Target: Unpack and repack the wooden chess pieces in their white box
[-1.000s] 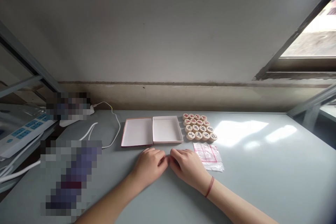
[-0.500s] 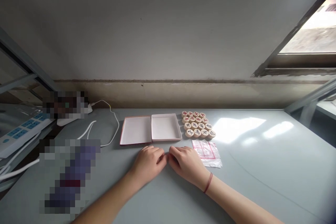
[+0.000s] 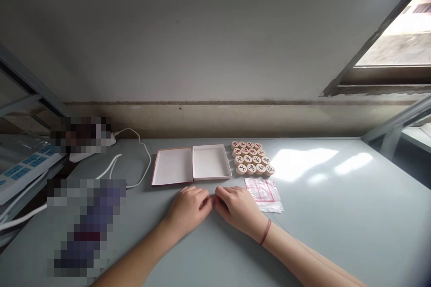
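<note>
Xiangqi pieces [image 3: 251, 158] sit in rows beyond your right hand [image 3: 237, 206]; both your hands' fingers curl loosely together, your left hand [image 3: 191, 206] near the open box [image 3: 212, 162].

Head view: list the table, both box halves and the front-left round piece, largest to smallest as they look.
1. Table
2. Left box half and right box half: too alike to rank
3. Front-left round piece
</note>
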`<state>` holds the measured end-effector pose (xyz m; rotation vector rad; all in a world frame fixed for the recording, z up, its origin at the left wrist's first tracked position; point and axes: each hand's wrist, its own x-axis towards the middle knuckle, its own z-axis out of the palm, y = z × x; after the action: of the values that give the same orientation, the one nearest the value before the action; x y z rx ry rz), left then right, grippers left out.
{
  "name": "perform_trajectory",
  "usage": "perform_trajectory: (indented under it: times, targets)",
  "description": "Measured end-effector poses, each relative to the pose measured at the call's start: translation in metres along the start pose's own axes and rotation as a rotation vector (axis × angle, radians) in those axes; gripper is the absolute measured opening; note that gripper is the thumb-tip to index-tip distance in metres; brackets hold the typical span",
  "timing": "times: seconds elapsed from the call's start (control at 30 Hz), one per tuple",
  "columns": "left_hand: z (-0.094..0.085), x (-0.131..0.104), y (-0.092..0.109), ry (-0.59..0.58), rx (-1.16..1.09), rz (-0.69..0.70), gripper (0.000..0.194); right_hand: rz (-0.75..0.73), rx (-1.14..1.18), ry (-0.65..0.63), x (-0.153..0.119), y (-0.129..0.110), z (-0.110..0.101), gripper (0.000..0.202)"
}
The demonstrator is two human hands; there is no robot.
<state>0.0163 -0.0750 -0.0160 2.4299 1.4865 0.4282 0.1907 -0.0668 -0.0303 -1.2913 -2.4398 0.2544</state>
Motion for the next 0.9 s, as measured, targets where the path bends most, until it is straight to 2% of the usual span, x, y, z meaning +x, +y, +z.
perform_trajectory:
  times: [0.43,0.53,0.63,0.7,0.77,0.87,0.9]
  targets:
    - [0.0,-0.001,-0.001,0.002,-0.001,0.014,0.025,-0.017,0.014,0.007,-0.001,-0.003,-0.006,0.018]
    - [-0.002,-0.003,-0.001,0.052,-0.057,0.07,0.02,0.076,0.013,0.055,-0.003,0.003,-0.023,0.017]
    - [-0.004,-0.003,-0.001,0.189,-0.05,0.123,0.018,0.19,-0.045,0.096,-0.007,0.023,-0.05,0.019]
    - [-0.005,-0.001,-0.003,0.279,0.029,0.13,0.02,0.223,-0.102,0.05,-0.012,0.04,-0.067,0.024]
    - [-0.004,0.003,-0.006,0.338,0.151,0.101,0.027,0.295,-0.153,-0.029,-0.019,0.055,-0.08,0.021]
    - [-0.002,0.008,-0.012,0.358,0.311,0.05,0.032,0.367,-0.183,-0.128,-0.026,0.066,-0.089,0.012]
    - [-0.001,0.009,-0.013,0.351,0.341,0.045,0.031,0.373,-0.183,-0.157,-0.027,0.067,-0.089,0.015]
